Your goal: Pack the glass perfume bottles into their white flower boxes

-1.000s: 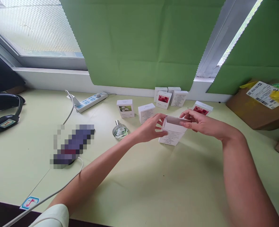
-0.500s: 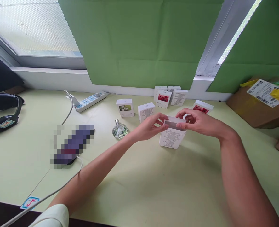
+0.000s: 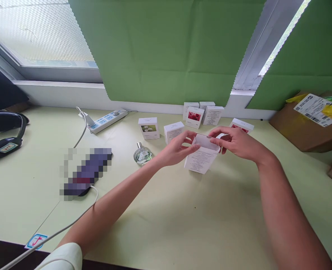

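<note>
A small white carton with printed text on its near face is between my hands, tilted a little, its top open onto a white inside. My left hand grips the carton's upper left edge between thumb and fingers. At the upper right, my right hand pinches the top rim, fingers curled behind it. To the left of my left hand lies a round clear glass perfume bottle with a silver neck. Whether the carton holds anything cannot be seen.
Similar white boxes stand behind: one with a white-flower picture, one with text, several by the wall, and one with red flowers. A power strip, blurred phone, cable, headphones and brown carton surround them.
The carton has tilted and its base has shifted slightly left. Its top now shows the white inside, where a greyish flap was between my thumbs. Both hands have moved slightly with it.
</note>
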`<state>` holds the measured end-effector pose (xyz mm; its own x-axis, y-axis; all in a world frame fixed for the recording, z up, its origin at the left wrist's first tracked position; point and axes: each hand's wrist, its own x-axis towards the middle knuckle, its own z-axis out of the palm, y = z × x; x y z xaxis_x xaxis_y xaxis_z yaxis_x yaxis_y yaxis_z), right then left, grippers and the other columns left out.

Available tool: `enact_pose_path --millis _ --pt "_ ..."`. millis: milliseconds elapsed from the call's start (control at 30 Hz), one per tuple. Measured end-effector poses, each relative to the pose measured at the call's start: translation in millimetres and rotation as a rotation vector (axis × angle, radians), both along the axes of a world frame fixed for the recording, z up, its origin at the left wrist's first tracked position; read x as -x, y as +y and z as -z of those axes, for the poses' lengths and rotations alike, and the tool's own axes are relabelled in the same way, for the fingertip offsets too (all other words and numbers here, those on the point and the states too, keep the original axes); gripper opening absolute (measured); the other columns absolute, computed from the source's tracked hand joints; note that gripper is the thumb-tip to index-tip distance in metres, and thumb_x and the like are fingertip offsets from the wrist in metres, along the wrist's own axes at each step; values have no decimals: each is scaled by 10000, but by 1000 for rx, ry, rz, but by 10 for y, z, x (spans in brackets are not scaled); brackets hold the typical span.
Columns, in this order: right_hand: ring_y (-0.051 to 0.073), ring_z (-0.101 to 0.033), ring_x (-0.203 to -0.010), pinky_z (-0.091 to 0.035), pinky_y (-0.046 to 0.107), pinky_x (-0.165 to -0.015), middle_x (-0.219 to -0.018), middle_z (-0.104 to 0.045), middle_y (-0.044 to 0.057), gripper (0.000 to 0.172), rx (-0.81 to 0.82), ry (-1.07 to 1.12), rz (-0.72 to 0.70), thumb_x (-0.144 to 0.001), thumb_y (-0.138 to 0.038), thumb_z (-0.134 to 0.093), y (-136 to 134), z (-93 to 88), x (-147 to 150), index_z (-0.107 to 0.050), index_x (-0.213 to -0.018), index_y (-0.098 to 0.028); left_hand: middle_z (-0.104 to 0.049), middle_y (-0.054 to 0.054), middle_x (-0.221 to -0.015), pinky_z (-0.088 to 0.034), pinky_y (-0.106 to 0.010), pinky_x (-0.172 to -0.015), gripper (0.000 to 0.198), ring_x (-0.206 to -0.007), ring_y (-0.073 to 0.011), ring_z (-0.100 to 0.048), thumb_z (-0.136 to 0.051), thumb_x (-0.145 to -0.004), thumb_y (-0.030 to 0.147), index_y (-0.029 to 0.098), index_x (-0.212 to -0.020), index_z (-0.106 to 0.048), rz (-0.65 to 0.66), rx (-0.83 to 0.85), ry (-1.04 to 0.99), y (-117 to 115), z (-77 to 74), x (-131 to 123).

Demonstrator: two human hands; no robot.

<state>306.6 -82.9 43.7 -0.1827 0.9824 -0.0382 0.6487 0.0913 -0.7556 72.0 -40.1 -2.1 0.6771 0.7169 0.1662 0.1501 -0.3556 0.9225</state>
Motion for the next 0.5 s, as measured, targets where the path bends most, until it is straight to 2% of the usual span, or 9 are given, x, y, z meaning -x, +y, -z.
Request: enact_pose_path --millis 167,300,400,500 --pt "213 -673 -862 -573 370 -692 -1111 -676 49 413 90 260 -77 -804 -530 -680 60 119 -119 -652 -1138 -289 -559 -70 -1283 -485 -330 -913 346 -1124 -189 -577 -449 -969 473 259 -1237 -497 -38 60 -58 49 66 -4" --pt "235 -687 -895 -589 409 -735 -1094 -685 82 515 279 419 -140 -819 -514 -677 99 261 -214 -588 -1260 -265 -569 -77 -1290 -468 -310 -916 345 -1132 -188 -573 -515 -943 460 243 -1211 -507 -32 163 -130 55 112 -12" --pt "238 -718 -825 -596 391 -666 -1088 -689 101 561 420 483 -204 -857 -532 -627 111 333 -221 -516 -1331 -255 -592 -61 -1233 -453 -323 -941 333 -1111 -181 -576 -575 -912 439 241 -1174 -520 -35 238 -188 72 137 -10" --pt "255 -733 -852 -603 371 -646 -1106 -694 105 577 501 516 -260 -884 -537 -588 116 353 -179 -458 -1380 -271 -580 -39 -1207 -452 -332 -936 287 -1074 -169 -577 -621 -882 403 240 -1101 -532 -18 295 -229 111 143 20"
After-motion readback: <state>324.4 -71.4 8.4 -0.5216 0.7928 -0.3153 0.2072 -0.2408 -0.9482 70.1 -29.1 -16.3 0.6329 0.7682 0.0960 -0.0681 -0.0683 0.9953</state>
